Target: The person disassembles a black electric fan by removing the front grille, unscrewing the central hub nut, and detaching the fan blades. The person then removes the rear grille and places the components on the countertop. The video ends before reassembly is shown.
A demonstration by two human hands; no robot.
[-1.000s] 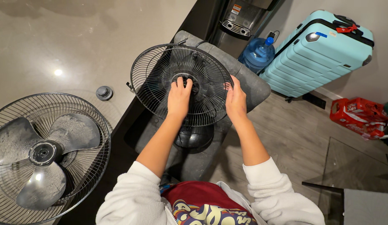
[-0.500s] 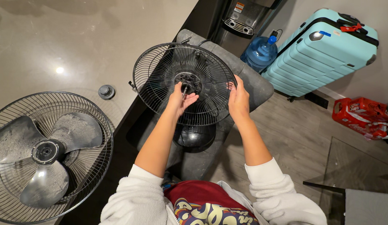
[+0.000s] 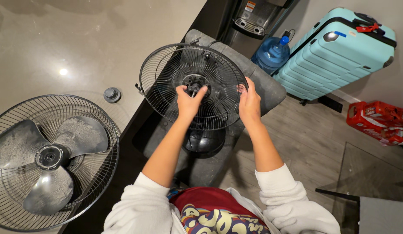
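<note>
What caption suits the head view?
Left hand at rear fan guard hub, right hand gripping its rim.

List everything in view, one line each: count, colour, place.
rear fan guard: one, black wire, on the fan body atop the grey seat
fan hub: one, black, centre of the guard
grey seat: one, under the fan
front guard with blade: one, dusty grey, on the counter at left
round cap: one, grey, on the counter
water jug: one, blue, on the floor
suitcase: one, mint, top right
drinks pack: one, red, right edge
left hand: fingers at the hub
right hand: on the guard's rim
</note>
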